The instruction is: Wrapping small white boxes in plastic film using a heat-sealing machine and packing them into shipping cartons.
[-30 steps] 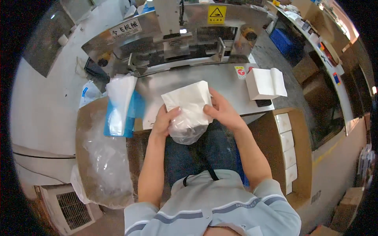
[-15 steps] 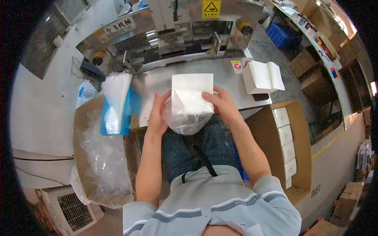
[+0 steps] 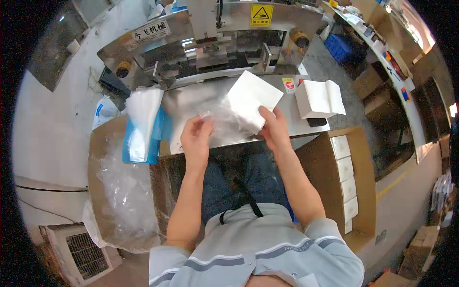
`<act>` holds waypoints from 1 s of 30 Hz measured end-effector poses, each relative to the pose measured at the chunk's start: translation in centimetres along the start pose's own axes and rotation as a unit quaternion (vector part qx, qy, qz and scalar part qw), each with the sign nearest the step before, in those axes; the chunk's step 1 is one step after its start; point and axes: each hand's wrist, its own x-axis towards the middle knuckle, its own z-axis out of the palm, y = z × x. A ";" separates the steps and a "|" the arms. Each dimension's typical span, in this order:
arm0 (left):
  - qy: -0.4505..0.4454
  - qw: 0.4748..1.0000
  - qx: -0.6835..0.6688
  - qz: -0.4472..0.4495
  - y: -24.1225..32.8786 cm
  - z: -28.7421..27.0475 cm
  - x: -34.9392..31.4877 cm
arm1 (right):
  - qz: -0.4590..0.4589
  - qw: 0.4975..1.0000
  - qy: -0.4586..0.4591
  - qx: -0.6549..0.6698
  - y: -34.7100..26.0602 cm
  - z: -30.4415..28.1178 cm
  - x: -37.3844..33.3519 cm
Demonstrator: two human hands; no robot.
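A square white stack of paper napkins (image 3: 256,92) is tilted over the metal worktable, one corner pointing away from me. My right hand (image 3: 275,128) grips its near right corner, thumb on top and the other fingers mostly hidden beneath. A clear plastic bag (image 3: 225,119) covers the stack's near left part and trails off to the left. At that end my left hand (image 3: 197,138) is closed, pinching the film between thumb and fingers. Beyond the stack stands a metal machine (image 3: 210,56) with a slot-like opening.
More white napkins (image 3: 313,98) lie stacked at the table's right end. A blue holder (image 3: 154,146) with clear bags (image 3: 143,122) stands left. Loose film fills the left carton (image 3: 98,191); white square packs (image 3: 345,167) line the right carton (image 3: 366,186). The metal worktable (image 3: 184,103) spans between.
The napkin stack has turned and moved slightly right and away from me. My left hand has left its side and now pulls the bag's film out to the left.
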 end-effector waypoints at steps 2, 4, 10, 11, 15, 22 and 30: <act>0.065 0.993 -0.085 -0.042 0.5 0.0 -0.3 | -0.011 1.000 0.005 0.013 0.1 -0.4 0.2; 0.069 0.991 -0.102 -0.046 -0.9 -1.5 0.5 | 0.000 0.998 0.023 0.050 0.1 -0.8 0.2; 0.100 0.995 -0.013 -0.023 -4.3 -6.8 5.1 | -0.004 0.996 0.005 0.094 -0.5 -1.8 0.7; 0.100 0.992 0.069 -0.027 -4.4 -7.2 5.8 | -0.006 0.995 0.005 0.095 -0.6 -2.0 0.7; 0.213 0.871 0.418 0.146 -3.4 -6.5 5.4 | 0.003 0.994 -0.005 0.106 -1.7 -2.7 0.5; 0.011 0.985 0.042 0.168 3.6 -0.4 0.7 | -0.037 0.992 -0.050 0.105 -4.5 -2.5 -3.0; -0.276 0.890 -0.269 -0.242 3.8 3.5 -1.2 | 0.005 0.986 -0.165 -0.005 -7.4 -2.2 -6.7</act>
